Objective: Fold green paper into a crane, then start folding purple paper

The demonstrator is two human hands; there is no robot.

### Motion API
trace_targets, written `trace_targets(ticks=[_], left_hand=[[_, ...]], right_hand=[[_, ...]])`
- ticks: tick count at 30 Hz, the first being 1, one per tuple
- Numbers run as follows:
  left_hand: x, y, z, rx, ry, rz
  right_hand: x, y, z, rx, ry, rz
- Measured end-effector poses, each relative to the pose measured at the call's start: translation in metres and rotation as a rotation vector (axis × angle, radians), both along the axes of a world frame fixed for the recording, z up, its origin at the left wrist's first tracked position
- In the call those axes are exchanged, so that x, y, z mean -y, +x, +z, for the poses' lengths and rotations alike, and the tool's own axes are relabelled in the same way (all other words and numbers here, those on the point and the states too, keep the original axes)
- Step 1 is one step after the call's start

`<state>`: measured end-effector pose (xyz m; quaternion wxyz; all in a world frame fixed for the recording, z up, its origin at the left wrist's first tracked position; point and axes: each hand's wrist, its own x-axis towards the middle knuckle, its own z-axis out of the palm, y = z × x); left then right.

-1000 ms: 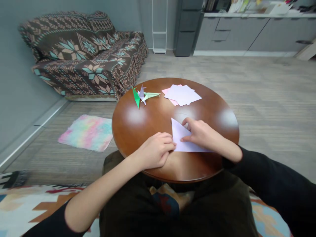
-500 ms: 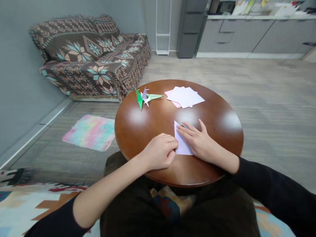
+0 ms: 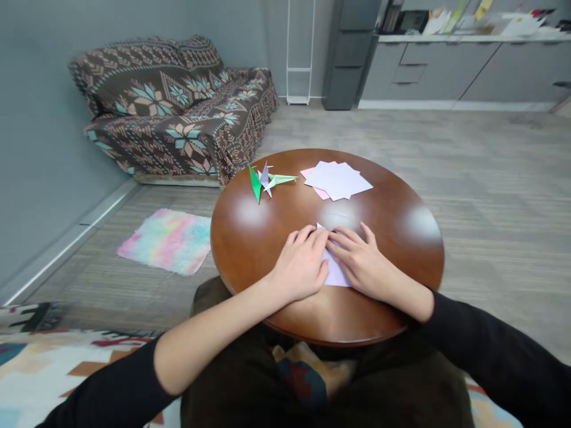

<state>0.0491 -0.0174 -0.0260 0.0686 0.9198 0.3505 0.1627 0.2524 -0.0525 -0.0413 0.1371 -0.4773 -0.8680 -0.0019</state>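
A folded lilac origami paper lies flat, tip pointing away.

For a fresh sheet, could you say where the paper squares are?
In the head view, the paper squares lie on the table's far side, right of the paper cranes.

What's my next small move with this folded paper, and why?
I'd probably run a finger firmly along the fold of the lilac paper next. Your left hand and right hand are both pressing it down on the wooden table, so it looks steady enough to crease.
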Motion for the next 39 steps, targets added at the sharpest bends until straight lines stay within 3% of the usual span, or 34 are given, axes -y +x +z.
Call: trace_targets(ticks=[14,39], left_hand=[[-0.007,0.009,-0.003,-0.111,0.097,0.035],[-0.025,-0.001,-0.003,-0.031,0.072,0.196]], right_hand=[[0.0,0.0,-0.001,0.013,0.006,-0.01],[0.0,0.001,-0.004,-0.032,-0.015,-0.008]])
